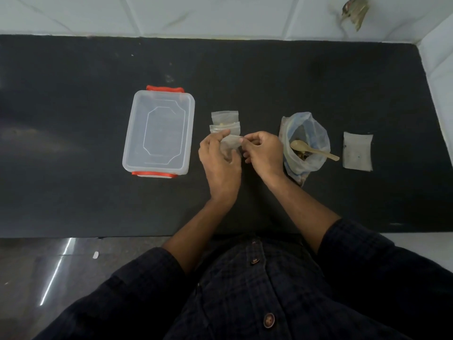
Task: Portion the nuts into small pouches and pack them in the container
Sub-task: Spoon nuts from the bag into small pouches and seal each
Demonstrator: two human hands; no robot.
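A dark checked shirt (257, 290) with brown buttons is seen nearest, at the bottom edge, and two bare forearms are stretched from its sleeves over the black bench (73, 168). A small clear pouch (230, 143) is held between both hands just above the bench. Its left side is gripped by the left hand (219, 160), with the fingers curled around it, and its top right corner is pinched by the fingertips of the right hand (263, 153). Whether the pouch is filled cannot be told. Just behind it, two more small pouches (225, 122) are laid overlapping on the bench; something pale is seen inside one. To the left, well apart from the hands, a clear plastic container (159, 131) with red-orange clips is placed, with its lid on. Just beside the right hand, an open plastic bag (306, 143) with nuts is standing, and a pale spoon (313, 149) is resting in it. Further right, a flat stack of empty pouches (358, 152) is lying.
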